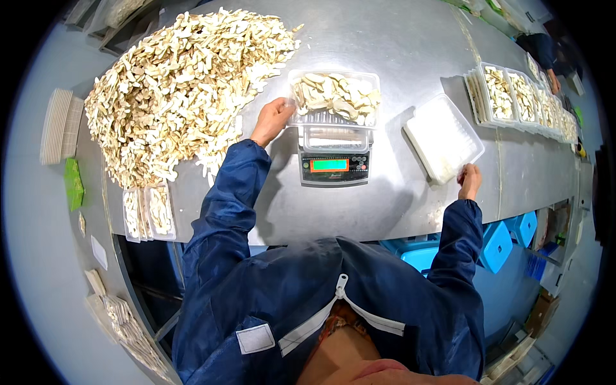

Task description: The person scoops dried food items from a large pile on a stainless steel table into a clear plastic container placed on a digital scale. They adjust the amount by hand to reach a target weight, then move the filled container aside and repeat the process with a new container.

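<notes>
My left hand [273,120] grips the left edge of a clear plastic tray [332,119] of dried, pale sliced pieces [337,96], perhaps mushroom. The tray rests over another clear container [335,139] on a digital scale [335,166] with a lit green display. On the right, my right hand [469,180] has its fingers at the near corner of a stack of clear, apparently unfilled trays [445,137]; whether it grips a tray is not plain. A large heap of the same slices [187,91] lies to the left of the scale.
Filled trays stand in a row [524,98] at the right and in a small group [149,211] at the near left of the metal table [380,211]. Blue plastic stools [495,245] are below the table's near edge. Another person's arm [553,79] shows at the far right.
</notes>
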A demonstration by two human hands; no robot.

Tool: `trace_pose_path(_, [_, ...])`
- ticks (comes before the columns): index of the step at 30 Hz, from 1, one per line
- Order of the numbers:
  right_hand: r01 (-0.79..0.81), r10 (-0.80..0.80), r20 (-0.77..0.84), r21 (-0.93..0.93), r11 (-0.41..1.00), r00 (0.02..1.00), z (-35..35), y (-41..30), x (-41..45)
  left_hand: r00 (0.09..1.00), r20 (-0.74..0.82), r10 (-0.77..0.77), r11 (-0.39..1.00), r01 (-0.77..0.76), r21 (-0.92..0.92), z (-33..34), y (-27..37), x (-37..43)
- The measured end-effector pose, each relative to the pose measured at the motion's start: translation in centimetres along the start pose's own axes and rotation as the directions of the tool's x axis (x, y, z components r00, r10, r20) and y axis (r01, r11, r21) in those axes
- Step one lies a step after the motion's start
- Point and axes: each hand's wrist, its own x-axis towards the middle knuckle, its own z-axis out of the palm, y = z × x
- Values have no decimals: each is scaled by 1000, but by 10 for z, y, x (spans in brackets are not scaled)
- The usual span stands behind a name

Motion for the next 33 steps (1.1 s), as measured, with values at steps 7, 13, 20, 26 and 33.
trace_pose_path(7, [90,-287,-106,-800,593,952,-24,9,-18,983,-144,116,991,-123,-45,-4,35,-57])
trace_pose_path(13, [426,-332,267,-567,705,905,82,-46,-57,990,-134,-40,978,11,-208,-23,33,-92])
trace_pose_path(20, [572,-420,395,-650,500,817,140,-69,-70,953,-304,-1,999,11,32,-40,32,-111])
trace_pose_path(26, [795,-500,618,-482,369,607,196,-62,-29,949,-313,-47,996,21,-84,-49,26,-122])
trace_pose_path(33, [781,-345,708,-606,153,617,259,-10,33,941,-325,-94,994,68,-91,-49,30,-136])
